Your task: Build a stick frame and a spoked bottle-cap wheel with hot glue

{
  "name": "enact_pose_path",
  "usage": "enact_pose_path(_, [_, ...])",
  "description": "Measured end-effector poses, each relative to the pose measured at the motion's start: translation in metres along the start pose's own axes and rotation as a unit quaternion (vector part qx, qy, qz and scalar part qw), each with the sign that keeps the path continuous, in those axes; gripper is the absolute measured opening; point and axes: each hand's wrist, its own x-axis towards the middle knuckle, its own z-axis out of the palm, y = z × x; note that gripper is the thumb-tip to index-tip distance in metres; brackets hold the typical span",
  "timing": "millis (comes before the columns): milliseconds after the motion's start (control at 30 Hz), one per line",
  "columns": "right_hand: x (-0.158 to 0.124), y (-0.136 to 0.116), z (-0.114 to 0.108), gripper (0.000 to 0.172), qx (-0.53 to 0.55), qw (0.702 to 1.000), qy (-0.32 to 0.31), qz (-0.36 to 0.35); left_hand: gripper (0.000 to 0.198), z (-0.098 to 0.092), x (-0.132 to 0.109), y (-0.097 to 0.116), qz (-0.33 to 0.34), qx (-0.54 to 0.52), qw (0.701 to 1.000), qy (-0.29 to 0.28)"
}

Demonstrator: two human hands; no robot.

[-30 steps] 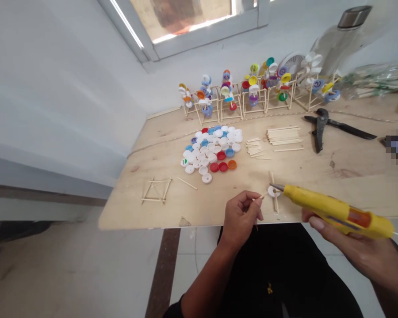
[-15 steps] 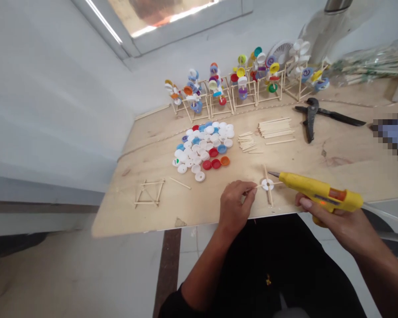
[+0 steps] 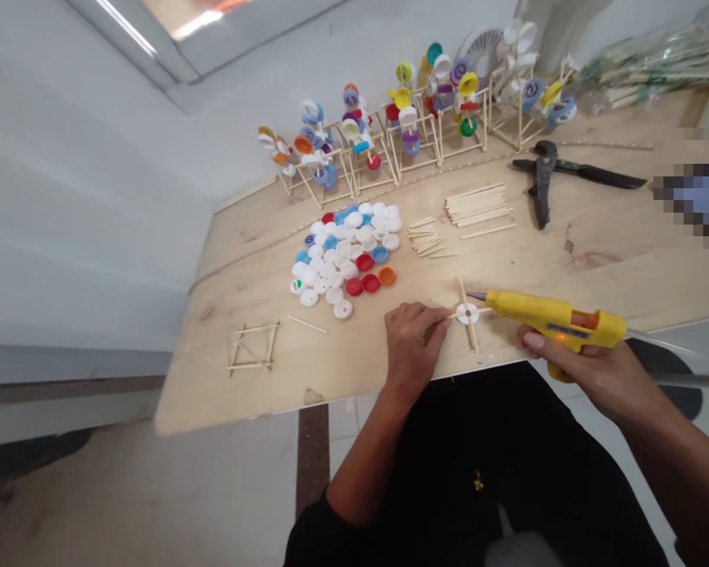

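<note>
Entry, as I read it from the head view. Item in hand: one white cap [image 3: 466,313], lower centre right of the frame, flat on the plywood board [image 3: 343,378] near its front edge. One upright stick [image 3: 465,291] lies across it, and one thin stick [image 3: 451,316] runs in from the left to its middle. My left hand [image 3: 412,346] pinches that thin stick between thumb and fingertips, its heel resting on the board. My right hand [image 3: 573,366] is wrapped round the grip of one yellow glue gun [image 3: 552,319], whose nozzle sits just beside the cap's upper right edge. I judge the cap-and-stick piece very light and apt to skid. Its sticks look stiff but easy to snap, and any glued joint is probably weak, so the outer stick ends are the place to hold it, not the hub. Other stock:
- One pile of loose caps [image 3: 346,256] at centre, several dozen and too crowded for an exact count; most are white, a few blue, about four red, one orange.
- One square stick frame [image 3: 253,346] at lower left, with one loose stick [image 3: 307,324] beside it.
- One heap of short sticks [image 3: 428,240].
- One bundle of long sticks [image 3: 478,206].
- One black cutter [image 3: 543,177] at upper right.
- About six finished cap models [image 3: 402,126] in a row along the top, the far ones overlapping.
</note>
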Motion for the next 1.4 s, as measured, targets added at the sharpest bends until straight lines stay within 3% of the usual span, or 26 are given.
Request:
enact_pose_path(400, [0.001,0.004,-0.002,0.039,-0.024,1.000,-0.008,-0.016,0.009,0.001,0.003,0.002,0.000,0.010,1.000,-0.002])
enact_pose_path(767, [-0.010,0.001,0.008,0.038,0.008,0.998,0.054,0.016,0.010,0.002,0.002,0.001,-0.006,0.026,0.999,-0.019])
enact_pose_path(1400, [-0.009,0.001,0.007,0.040,-0.019,0.999,0.022,-0.020,0.013,0.005,0.001,-0.001,0.014,0.039,0.999,-0.013])
